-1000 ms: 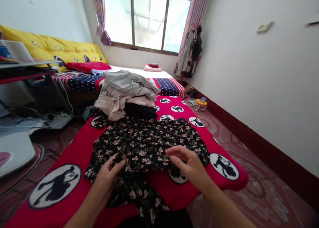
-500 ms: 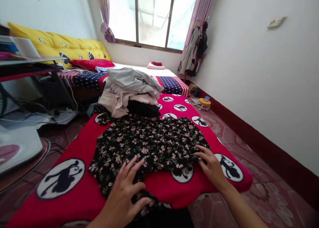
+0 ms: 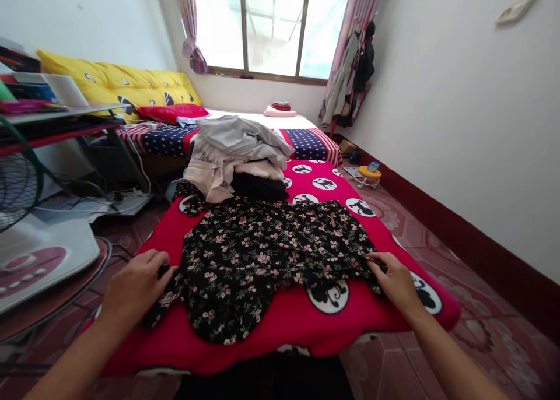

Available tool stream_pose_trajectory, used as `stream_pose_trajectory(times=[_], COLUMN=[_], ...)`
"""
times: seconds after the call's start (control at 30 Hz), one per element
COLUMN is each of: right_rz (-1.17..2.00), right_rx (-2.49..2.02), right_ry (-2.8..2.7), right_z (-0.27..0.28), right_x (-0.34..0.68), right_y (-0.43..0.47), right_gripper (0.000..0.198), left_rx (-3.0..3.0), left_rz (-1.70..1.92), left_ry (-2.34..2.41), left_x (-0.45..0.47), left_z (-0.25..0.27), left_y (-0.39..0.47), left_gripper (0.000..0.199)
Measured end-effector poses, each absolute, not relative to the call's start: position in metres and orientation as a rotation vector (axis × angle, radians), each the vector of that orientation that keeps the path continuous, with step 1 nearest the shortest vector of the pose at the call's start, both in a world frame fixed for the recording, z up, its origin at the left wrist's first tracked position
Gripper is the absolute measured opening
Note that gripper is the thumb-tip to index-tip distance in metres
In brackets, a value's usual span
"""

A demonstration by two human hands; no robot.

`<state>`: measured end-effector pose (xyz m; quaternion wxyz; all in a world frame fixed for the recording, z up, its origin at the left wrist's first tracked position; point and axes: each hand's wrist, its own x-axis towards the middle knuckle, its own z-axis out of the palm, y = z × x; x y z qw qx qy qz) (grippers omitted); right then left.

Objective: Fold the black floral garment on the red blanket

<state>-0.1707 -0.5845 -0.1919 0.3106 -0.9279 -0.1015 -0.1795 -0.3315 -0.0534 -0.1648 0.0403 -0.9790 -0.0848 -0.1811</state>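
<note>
A black floral garment [image 3: 271, 242] lies spread over a red blanket [image 3: 306, 324] with white round patterns. My left hand [image 3: 142, 280] is at its left side, fingers closed on the cloth, a strip of which hangs below the hand. At the right edge my right hand [image 3: 394, 277] pinches the cloth between thumb and fingers. Behind the garment stands a pile of clothes: a grey piece [image 3: 245, 137] on top, beige ones [image 3: 210, 172] under it, and a black one [image 3: 260, 187] at the bottom. Part of the floral cloth runs up beside this pile at its left.
On the left are a desk [image 3: 65, 120] with several items, a fan [image 3: 20, 184] and a white-and-pink plastic piece [image 3: 48, 266]. A bed [image 3: 301, 143] stands below the window. A coat rack [image 3: 350, 85] and a small yellow stool [image 3: 370, 172] are by the right wall.
My left hand has moved left from the front of the garment and closed on its left side. The garment's front left part is spread flatter. My right hand now pinches the right edge.
</note>
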Motion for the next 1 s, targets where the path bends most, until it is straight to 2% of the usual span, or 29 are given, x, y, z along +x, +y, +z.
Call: stream_pose_trajectory(times=[0.1,0.2,0.27,0.3,0.37,0.47,0.63,0.77,0.93,1.0], right_rz=[-0.622,-0.641,-0.580,-0.565,-0.584,-0.606,-0.341,-0.199,-0.038,0.045], right_rx=[-2.542,-2.649,-2.706,-2.708,-2.652,-2.474,-1.871,-1.413,-1.429,-1.499], right_ry=[-0.344,-0.453,-0.504,-0.503,-0.467,-0.363,-0.147,-0.001,0.120,0.120], right_z=[-0.187,-0.187,-0.192,-0.196,-0.201,-0.196,-0.160,-0.148,-0.164,-0.169], right_x=[-0.188,-0.211,-0.221,-0.223,-0.222,-0.215,-0.208,-0.206,-0.209,-0.210], right_y=[-0.585,-0.588,-0.592,-0.594,-0.601,-0.610,-0.617,-0.626,-0.642,-0.647], right_gripper=[0.037,0.054,0.065,0.064,0.045,0.019,0.014,0.016,0.019,0.021], left_rx=[-3.196,-3.402,-3.438,-3.441,-3.468,-3.645,-4.118,-4.189,-4.032,-3.914], left_rz=[-0.756,-0.670,-0.570,-0.538,-0.510,-0.458,0.110,0.445,1.095,1.217], left_ry=[-0.055,0.138,0.190,0.204,0.239,0.291,0.120,0.081,0.139,0.160], left_x=[-0.321,-0.312,-0.308,-0.306,-0.302,-0.301,-0.318,-0.337,-0.362,-0.370], left_z=[-0.177,-0.193,-0.199,-0.201,-0.198,-0.179,-0.129,-0.110,-0.119,-0.122], left_y=[-0.067,-0.090,-0.101,-0.104,-0.108,-0.108,-0.096,-0.083,-0.085,-0.089], left_gripper=[0.042,0.058,0.055,0.048,0.032,0.027,0.026,0.029,0.025,0.020])
